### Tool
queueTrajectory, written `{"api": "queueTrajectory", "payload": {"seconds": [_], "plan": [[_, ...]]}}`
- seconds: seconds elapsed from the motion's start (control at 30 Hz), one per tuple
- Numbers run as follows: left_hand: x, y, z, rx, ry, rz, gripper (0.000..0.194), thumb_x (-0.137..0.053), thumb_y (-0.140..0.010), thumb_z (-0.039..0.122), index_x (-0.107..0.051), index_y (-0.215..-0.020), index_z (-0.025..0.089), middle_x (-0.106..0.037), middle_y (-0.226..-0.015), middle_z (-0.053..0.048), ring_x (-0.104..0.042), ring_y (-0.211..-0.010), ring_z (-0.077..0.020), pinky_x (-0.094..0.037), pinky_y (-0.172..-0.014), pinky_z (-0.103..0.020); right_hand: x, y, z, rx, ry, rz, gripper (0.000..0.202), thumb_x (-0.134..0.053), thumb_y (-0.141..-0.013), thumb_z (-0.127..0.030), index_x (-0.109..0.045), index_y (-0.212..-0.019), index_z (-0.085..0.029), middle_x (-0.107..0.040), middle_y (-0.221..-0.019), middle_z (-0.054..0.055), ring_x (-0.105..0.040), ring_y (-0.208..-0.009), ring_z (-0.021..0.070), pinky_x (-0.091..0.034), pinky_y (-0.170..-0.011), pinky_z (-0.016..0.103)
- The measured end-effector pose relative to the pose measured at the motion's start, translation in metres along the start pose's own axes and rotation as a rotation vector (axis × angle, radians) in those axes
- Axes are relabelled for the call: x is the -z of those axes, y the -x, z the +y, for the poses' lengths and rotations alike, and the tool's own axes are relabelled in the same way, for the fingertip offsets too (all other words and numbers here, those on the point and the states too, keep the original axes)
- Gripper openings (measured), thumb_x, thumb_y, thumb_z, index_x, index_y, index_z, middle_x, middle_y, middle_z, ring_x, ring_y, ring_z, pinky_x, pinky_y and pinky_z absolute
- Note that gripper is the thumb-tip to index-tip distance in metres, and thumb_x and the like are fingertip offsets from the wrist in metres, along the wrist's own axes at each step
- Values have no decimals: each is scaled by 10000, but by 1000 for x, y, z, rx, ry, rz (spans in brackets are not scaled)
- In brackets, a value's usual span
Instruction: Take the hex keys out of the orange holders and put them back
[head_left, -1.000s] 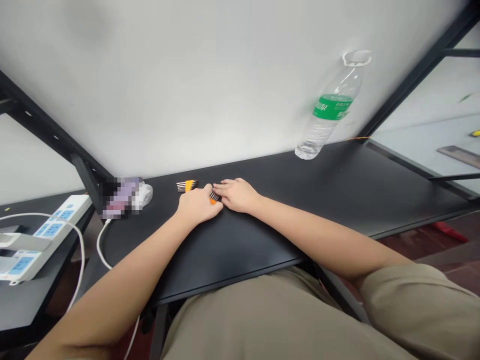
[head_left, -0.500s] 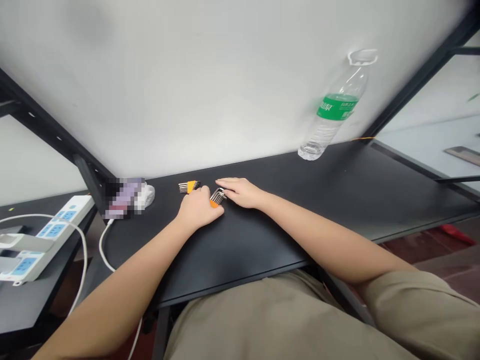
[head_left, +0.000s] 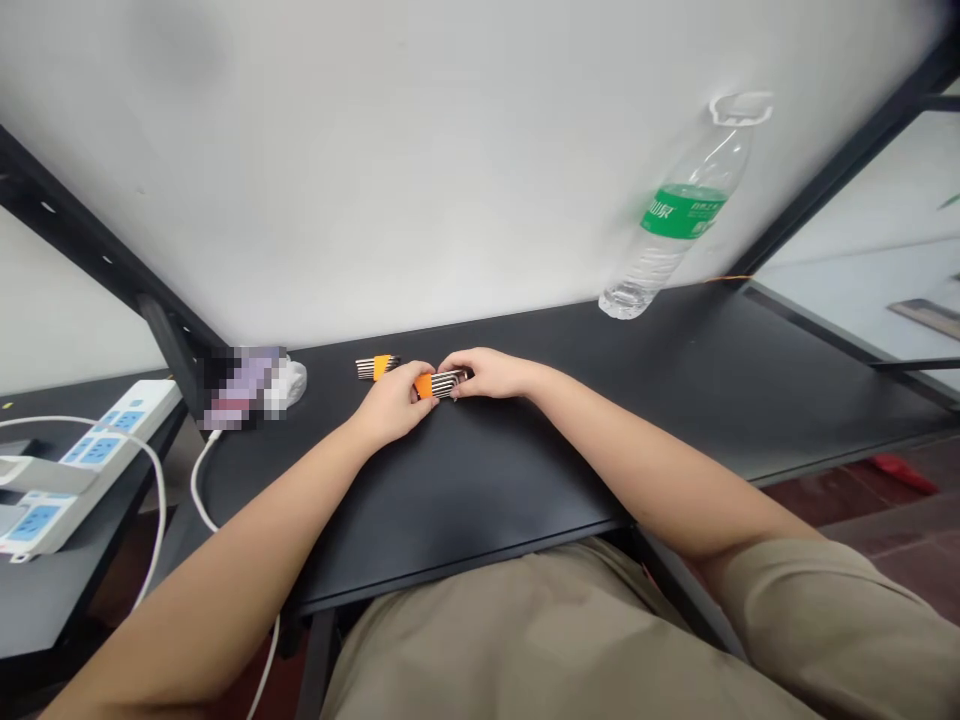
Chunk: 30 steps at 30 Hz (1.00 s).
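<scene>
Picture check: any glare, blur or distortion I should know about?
Head view: the bottle looks tilted, probably wide-angle stretch; head view: a soft grey smudge darkens the wall at upper left; head view: the black tabletop shows a pale sheen toward the right; head view: the hex keys glint, too small for fine detail.

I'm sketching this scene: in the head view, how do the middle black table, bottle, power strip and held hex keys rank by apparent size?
1. Middle black table
2. Bottle and power strip: too alike to rank
3. Held hex keys, though partly covered
</scene>
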<state>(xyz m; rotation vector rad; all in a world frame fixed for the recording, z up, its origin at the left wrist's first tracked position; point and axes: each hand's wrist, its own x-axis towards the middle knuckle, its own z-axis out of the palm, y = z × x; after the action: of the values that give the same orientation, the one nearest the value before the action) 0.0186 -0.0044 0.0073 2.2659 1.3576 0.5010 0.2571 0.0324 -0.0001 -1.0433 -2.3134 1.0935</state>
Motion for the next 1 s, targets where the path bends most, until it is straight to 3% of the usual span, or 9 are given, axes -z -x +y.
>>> {"api": "queueTrajectory", "payload": {"seconds": [0.17, 0.3, 0.47, 0.57, 0.7, 0.8, 1.0], "plan": [[-4, -4, -7, 22, 194, 37, 339, -659, -844, 313, -647, -1175, 239, -708, -924, -6, -648, -770, -180, -519, -735, -317, -1, 2, -7, -65, 16, -16, 302, -750, -813, -262, -716, -1114, -253, -768, -1045, -2, -709, -929, 199, -549, -822, 301], [-9, -6, -9, 21, 433, 61, 274, -672, -866, 331, -665, -1116, 219, -738, -1009, -27, -695, -890, -190, -557, -839, -336, -2, 6, -12, -78, 1, 12, 233, -755, -818, -276, -723, -1046, -242, -778, -1002, -4, -721, -914, 202, -559, -807, 299], [-12, -10, -11, 64, 778, 87, 349, -739, -838, 327, -623, -1127, 169, -745, -1048, -82, -731, -845, -189, -598, -813, -362, -9, 10, -17, -48, -303, 85, 203, -703, -885, -257, -702, -1076, -187, -788, -998, 62, -743, -902, 197, -588, -792, 305], [-13, -11, -11, 100, 835, 119, 368, -751, -834, 313, -618, -1132, 142, -744, -1005, -98, -728, -765, -177, -599, -729, -337, -16, 10, -20, -69, -478, 95, 238, -727, -876, -241, -675, -1093, -158, -786, -997, 100, -756, -815, 198, -597, -693, 288], [-13, -10, -9, 80, 851, 99, 424, -756, -834, 295, -618, -1207, 146, -750, -960, -82, -724, -735, -164, -597, -688, -308, -21, 8, -22, -101, -531, 106, 226, -767, -856, -235, -696, -1054, -152, -789, -989, 102, -749, -748, 169, -572, -601, 225], [-11, -9, -6, 65, 880, 35, 523, -809, -794, 272, -618, -1263, 142, -759, -932, -79, -722, -719, -159, -613, -710, -316, -21, 9, -21, -145, -590, 83, 216, -788, -847, -257, -721, -1016, -140, -788, -944, 105, -742, -727, 159, -586, -599, 212], [-6, -6, -2, 158, 922, -3, 476, -862, -767, 282, -671, -1169, 115, -762, -878, -108, -741, -700, -183, -625, -660, -306, -15, 12, -17, -190, -673, -1, 256, -819, -837, -301, -743, -1019, -137, -766, -869, 97, -721, -688, 154, -610, -607, 225]]}}
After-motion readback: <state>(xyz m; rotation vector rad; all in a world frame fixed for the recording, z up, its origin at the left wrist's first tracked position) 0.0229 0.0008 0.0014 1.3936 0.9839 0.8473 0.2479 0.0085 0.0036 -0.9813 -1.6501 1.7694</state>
